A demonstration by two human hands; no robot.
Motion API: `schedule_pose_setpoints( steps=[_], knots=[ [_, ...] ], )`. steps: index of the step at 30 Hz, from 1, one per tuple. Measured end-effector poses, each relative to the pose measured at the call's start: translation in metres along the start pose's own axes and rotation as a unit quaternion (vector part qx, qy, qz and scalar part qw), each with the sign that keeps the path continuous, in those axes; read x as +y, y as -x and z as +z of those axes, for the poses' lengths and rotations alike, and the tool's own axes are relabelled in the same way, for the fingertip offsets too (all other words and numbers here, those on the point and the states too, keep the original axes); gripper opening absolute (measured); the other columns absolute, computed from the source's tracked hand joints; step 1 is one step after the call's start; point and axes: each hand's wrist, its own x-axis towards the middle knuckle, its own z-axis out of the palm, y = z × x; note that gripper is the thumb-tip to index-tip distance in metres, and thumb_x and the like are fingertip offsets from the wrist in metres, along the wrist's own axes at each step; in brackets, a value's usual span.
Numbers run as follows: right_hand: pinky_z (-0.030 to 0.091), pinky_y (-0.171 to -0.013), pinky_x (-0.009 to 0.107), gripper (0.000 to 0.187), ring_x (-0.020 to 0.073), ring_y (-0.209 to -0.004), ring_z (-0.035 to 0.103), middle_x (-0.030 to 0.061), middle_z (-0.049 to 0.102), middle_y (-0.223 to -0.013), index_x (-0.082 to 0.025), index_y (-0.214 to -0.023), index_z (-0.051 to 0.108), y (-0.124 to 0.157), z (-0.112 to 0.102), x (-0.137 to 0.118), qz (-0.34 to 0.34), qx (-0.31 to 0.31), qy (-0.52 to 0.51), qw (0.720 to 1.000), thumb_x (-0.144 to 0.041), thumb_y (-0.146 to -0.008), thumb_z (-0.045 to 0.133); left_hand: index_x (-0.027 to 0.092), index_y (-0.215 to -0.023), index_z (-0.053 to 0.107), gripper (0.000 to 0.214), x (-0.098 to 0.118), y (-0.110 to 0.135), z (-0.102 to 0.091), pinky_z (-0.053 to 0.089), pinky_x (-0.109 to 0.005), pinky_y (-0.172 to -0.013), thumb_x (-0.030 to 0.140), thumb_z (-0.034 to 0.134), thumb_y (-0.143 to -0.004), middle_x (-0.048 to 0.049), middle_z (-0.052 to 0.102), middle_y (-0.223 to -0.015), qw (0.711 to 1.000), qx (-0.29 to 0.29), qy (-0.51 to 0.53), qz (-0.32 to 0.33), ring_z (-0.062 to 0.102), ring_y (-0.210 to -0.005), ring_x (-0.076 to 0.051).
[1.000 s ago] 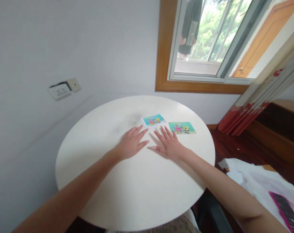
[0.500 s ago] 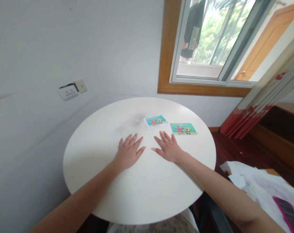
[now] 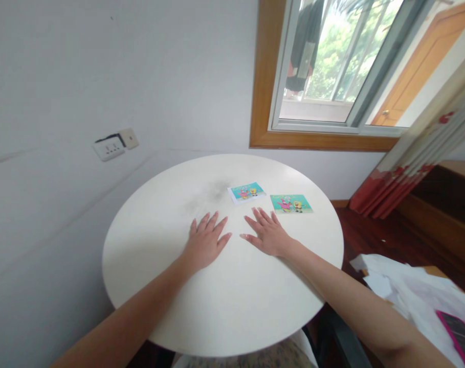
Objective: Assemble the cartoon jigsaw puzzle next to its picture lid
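Observation:
Palm down on the round white table [image 3: 217, 312], my left hand [image 3: 205, 243] lies with its fingers spread and nothing in it. My right hand [image 3: 268, 235] rests flat the same way, a little to the right, fingers apart. Just beyond the right fingertips is a teal cartoon card [image 3: 291, 204] with a pink and a yellow figure. To its left, further from me, lies a matching cartoon picture [image 3: 247, 191] with white edges showing at its left and lower sides. Neither hand touches the two pictures.
A grey smudge [image 3: 217, 191] marks the table beyond my left hand. The wall with a power socket [image 3: 109, 148] is at the left, and a wood-framed window [image 3: 268, 138] is behind. At the lower right, a pink-edged phone [image 3: 460, 335] lies on white sheeting [image 3: 404, 286].
Both hands stay flat in the same places. The whole view has shifted very slightly; the two pictures have not moved on the table.

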Motion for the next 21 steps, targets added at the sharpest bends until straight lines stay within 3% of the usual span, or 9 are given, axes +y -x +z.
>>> schedule_pose_setpoints(
  steps=[9, 16, 21],
  knots=[
    [0.008, -0.114, 0.055, 0.074, 0.0288, -0.145, 0.002, 0.0078, 0.006, -0.157, -0.028, -0.149, 0.024, -0.001, 0.003, 0.001, -0.003, 0.016, -0.003, 1.000, -0.070, -0.088, 0.020, 0.026, -0.142, 0.039, 0.055, 0.001, 0.001, 0.000, 0.016, -0.058, -0.110, 0.052, 0.029, -0.095, -0.0091, 0.030, -0.152, 1.000, 0.014, -0.001, 0.002, 0.023, -0.140, -0.032],
    [0.011, -0.114, 0.055, 0.071, 0.0289, -0.145, 0.008, 0.0095, 0.011, -0.157, -0.027, -0.148, 0.027, 0.003, 0.001, -0.002, -0.010, 0.017, -0.006, 1.000, -0.067, -0.089, 0.021, 0.027, -0.141, 0.041, 0.054, 0.000, 0.000, 0.002, 0.017, -0.056, -0.110, 0.052, 0.029, -0.094, -0.0082, 0.032, -0.151, 1.000, 0.024, 0.000, 0.002, 0.025, -0.139, -0.031],
    [0.015, -0.113, 0.054, 0.058, 0.0256, -0.144, 0.016, 0.0058, 0.026, -0.154, -0.030, -0.144, 0.035, -0.007, -0.006, 0.016, 0.020, 0.109, -0.010, 0.994, -0.058, -0.094, 0.025, 0.027, -0.140, 0.043, 0.054, -0.002, -0.001, 0.003, 0.018, -0.057, -0.109, 0.052, 0.031, -0.094, -0.0087, 0.033, -0.151, 1.000, 0.025, 0.007, 0.002, 0.025, -0.139, -0.032]
  ],
)
